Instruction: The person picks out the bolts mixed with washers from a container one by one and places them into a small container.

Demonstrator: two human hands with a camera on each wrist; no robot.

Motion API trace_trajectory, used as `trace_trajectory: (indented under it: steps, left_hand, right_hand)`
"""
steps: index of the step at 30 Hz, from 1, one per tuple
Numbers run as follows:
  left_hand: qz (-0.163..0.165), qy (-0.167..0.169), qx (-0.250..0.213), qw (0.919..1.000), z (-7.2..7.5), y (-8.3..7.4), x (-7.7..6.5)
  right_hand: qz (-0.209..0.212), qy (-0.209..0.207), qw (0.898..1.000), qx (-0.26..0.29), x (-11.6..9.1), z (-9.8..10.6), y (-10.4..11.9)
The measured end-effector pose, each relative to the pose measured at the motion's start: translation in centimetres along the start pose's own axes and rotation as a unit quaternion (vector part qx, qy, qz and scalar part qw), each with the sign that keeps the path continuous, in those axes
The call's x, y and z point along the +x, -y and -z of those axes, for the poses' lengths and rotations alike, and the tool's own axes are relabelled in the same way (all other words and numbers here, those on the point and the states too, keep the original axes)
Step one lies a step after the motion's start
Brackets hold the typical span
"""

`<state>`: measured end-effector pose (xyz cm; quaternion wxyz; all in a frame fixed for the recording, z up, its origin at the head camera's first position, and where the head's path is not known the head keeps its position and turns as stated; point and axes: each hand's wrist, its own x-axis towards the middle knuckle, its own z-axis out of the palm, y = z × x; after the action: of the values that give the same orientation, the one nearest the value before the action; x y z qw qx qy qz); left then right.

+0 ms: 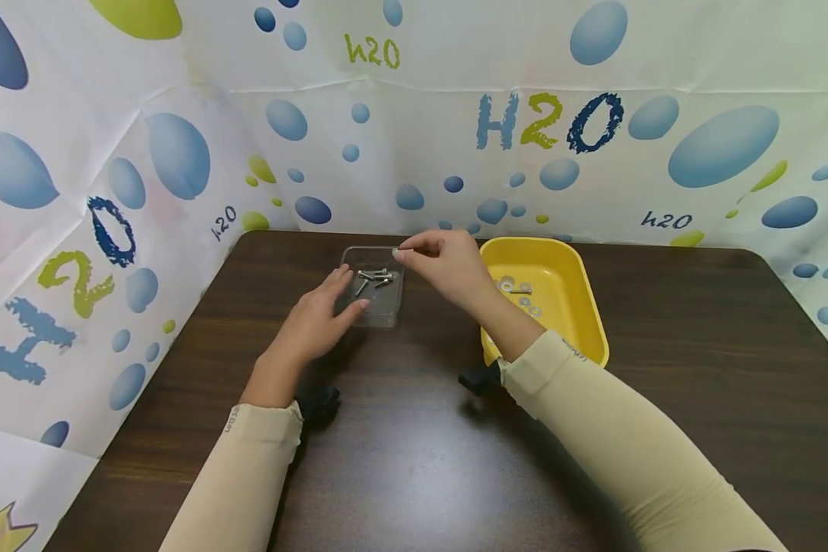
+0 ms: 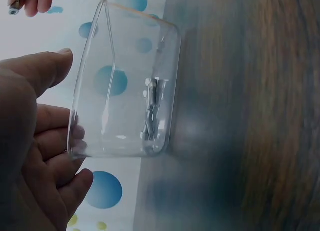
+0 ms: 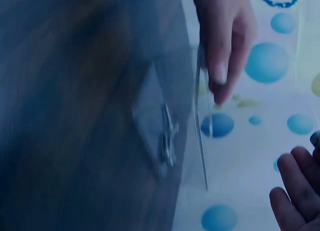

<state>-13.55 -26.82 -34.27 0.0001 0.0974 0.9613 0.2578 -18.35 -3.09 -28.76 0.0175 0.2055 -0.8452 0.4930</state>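
Note:
A clear plastic box [image 1: 382, 316] stands on the table with several socket-head bolts [image 1: 376, 276] lying on its bottom. My left hand [image 1: 317, 318] is at the box's left side, its fingertips touching the rim and the thumb held apart from the wall. Over the box's far right corner, my right hand [image 1: 448, 264] pinches a small metal bolt between thumb and fingertips; the end of this bolt [image 2: 14, 10] shows at the top left of the left wrist view. In the right wrist view, the box and its bolts [image 3: 168, 136] look blurred.
To the right of the box, a yellow tray [image 1: 596, 322] holds several flat washers [image 1: 526, 302] and a bolt [image 1: 520, 291], partly covered by my right forearm. Behind the dark wooden table [image 1: 414, 460] hangs a white curtain [image 1: 414, 138] printed with drops.

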Motion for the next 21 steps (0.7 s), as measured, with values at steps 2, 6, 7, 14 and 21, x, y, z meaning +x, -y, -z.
trace_trajectory:
  steps: [2, 6, 7, 14, 21]
  left_hand:
    - [0.002, 0.001, -0.003, 1.0000, 0.1, 0.2, 0.0]
    - [0.008, 0.010, -0.007, 0.9999, 0.4, 0.5, 0.1]
    - [0.009, 0.012, -0.007, 0.9999, 0.4, 0.6, 0.1]
    - [0.013, 0.023, -0.004, 0.9996, 0.5, 1.0, 0.1]
    - [0.022, 0.023, 0.008, 0.9995, 0.7, 1.5, 0.0]
  right_hand:
    - [-0.001, -0.013, 1.000, 0.015, -0.2, -1.0, 0.2]
    - [0.003, -0.032, 0.999, 0.040, -0.5, -2.9, 0.2]
    - [0.004, -0.035, 0.998, 0.044, -0.5, -3.3, 0.1]
    - [0.013, -0.030, 0.999, 0.024, -0.9, -5.8, -1.0]
    - [0.052, -0.018, 0.997, -0.055, -1.2, -7.3, -2.1]
